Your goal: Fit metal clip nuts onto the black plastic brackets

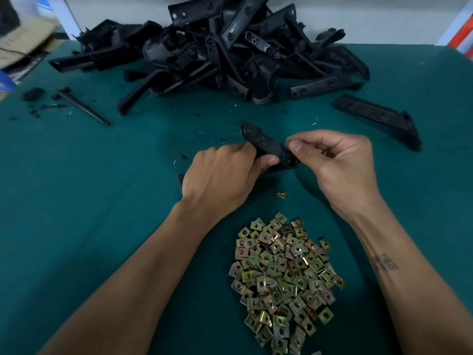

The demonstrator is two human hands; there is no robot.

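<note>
The left hand [220, 175] has its grip clenched round a bracket [268, 146] mid-counter [76, 201], and the right hand [337, 160] pinches that bracket's end. Nuts [284, 275] lie heaped at six o'clock, more brackets [217, 47] at twelve.

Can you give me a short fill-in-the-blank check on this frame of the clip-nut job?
1. The left hand grips a black plastic ____.
2. The pile of clip nuts lies between the person's ____.
3. The right hand pinches at the bracket's ____ end.
4. The table cover is ____ in colour.

Missing words: bracket; forearms; right; green
</note>
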